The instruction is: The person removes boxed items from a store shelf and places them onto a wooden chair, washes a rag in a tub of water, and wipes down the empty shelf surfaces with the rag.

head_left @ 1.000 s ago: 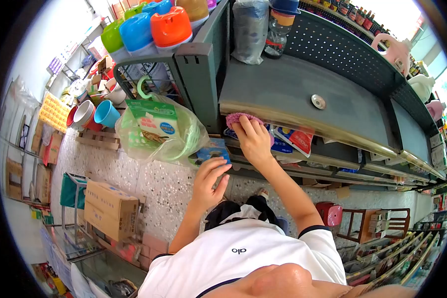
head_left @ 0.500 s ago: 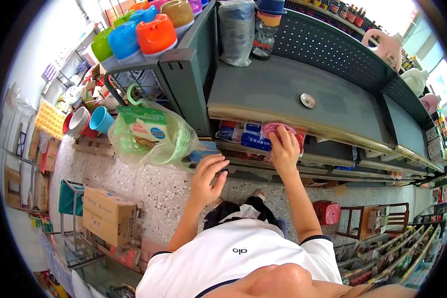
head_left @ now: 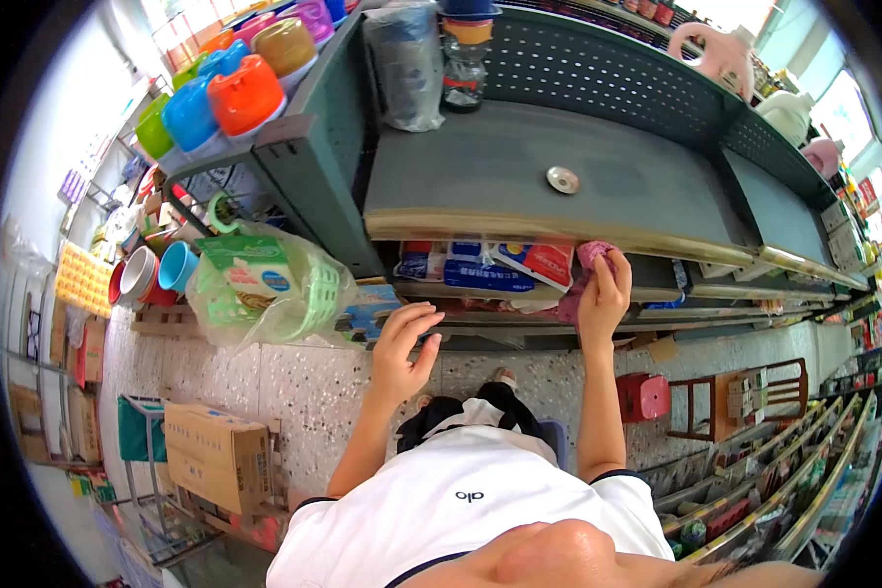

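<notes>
My right hand (head_left: 605,292) is closed on a pink cloth (head_left: 594,257) at the front edge of the grey shelf (head_left: 500,162); part of the cloth hangs below the fingers. Just left of it, on the lower shelf, lie blue packages (head_left: 485,275) and a red and white packet (head_left: 542,263). My left hand (head_left: 404,343) is held in the air before the lower shelf, fingers apart and nothing in it. Close by on its left is a clear plastic bag (head_left: 265,294) with a light green basket and a green packet inside. A small round metal disc (head_left: 563,179) rests on the upper shelf.
Wrapped cups (head_left: 404,69) and a jar (head_left: 464,73) stand at the shelf's left end. Colourful plastic tubs (head_left: 245,96) are stacked beyond it. Behind me are a cardboard box (head_left: 216,454), a red stool (head_left: 643,397) and a wooden chair (head_left: 740,400).
My right hand has moved right along the shelf edge with the pink cloth, uncovering the red and white packet. The view has shifted, and my left hand stays nearly in place.
</notes>
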Available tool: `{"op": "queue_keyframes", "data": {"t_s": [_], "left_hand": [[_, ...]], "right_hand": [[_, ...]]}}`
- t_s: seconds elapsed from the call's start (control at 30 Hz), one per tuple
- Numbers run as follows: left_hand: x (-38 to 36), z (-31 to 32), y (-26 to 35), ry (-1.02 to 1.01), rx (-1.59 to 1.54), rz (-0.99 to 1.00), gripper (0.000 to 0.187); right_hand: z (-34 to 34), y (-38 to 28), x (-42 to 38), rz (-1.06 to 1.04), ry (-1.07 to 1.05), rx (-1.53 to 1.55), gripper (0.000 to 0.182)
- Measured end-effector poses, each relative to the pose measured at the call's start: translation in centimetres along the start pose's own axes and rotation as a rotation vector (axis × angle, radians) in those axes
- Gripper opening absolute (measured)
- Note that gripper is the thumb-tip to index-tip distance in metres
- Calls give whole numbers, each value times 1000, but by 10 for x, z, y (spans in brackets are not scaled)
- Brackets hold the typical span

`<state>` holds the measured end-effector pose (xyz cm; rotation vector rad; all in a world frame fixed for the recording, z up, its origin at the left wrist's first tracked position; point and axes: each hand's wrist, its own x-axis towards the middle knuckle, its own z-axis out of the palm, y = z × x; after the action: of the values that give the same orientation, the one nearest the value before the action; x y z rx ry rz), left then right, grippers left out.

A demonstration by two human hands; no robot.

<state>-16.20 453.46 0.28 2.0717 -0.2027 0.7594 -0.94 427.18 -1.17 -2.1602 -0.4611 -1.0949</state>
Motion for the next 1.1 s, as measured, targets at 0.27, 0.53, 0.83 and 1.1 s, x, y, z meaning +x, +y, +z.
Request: {"op": "queue_keyframes", "data": {"t_s": [0.27, 0.53, 0.83, 1.1], "left_hand": [[25, 53, 4, -253, -333, -157, 26], [62, 137, 35, -682, -1042, -554, 36], [88, 150, 41, -561, -561, -395, 13], [106, 164, 66, -613, -967, -408, 15]], "right_hand": [[-51, 22, -19, 936, -7, 1428, 35], [-70, 16, -31, 982, -158, 1817, 40], [-122, 42, -7, 781, -238, 916, 22], [-128, 34, 6, 414, -374, 671, 34]]}}
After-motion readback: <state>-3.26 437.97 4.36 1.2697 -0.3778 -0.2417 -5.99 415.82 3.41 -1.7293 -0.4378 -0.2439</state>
